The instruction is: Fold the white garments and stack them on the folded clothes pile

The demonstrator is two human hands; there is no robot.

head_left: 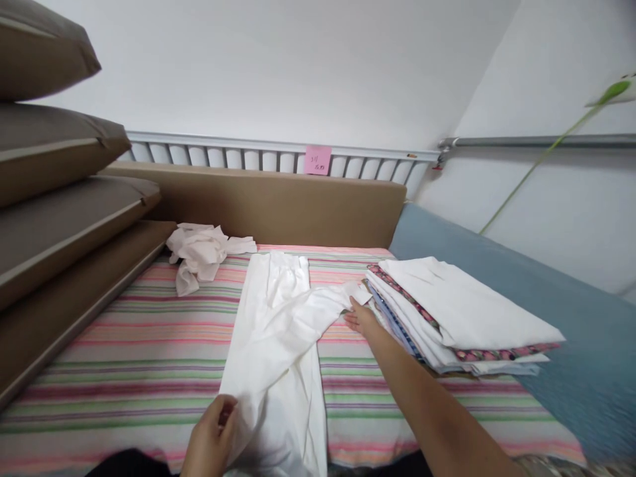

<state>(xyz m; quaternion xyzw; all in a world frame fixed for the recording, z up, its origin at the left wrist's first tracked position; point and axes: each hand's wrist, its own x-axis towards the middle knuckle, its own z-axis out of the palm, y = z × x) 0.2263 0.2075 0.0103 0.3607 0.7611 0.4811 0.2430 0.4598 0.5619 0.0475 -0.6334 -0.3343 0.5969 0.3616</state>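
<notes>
A white garment (278,331) lies lengthwise on the striped bed cover (139,358). My left hand (211,440) is closed on the garment's near left edge at the bottom of the view. My right hand (360,319) reaches forward and pinches the tip of a part of the garment that stretches to the right, close to a stack of folded clothes (457,318).
A crumpled white cloth (201,252) lies at the far left of the bed. Brown cushions (59,218) are stacked on the left. A tan headboard (278,205) and white rail with a pink note (317,159) stand behind. A blue cover (571,318) lies right.
</notes>
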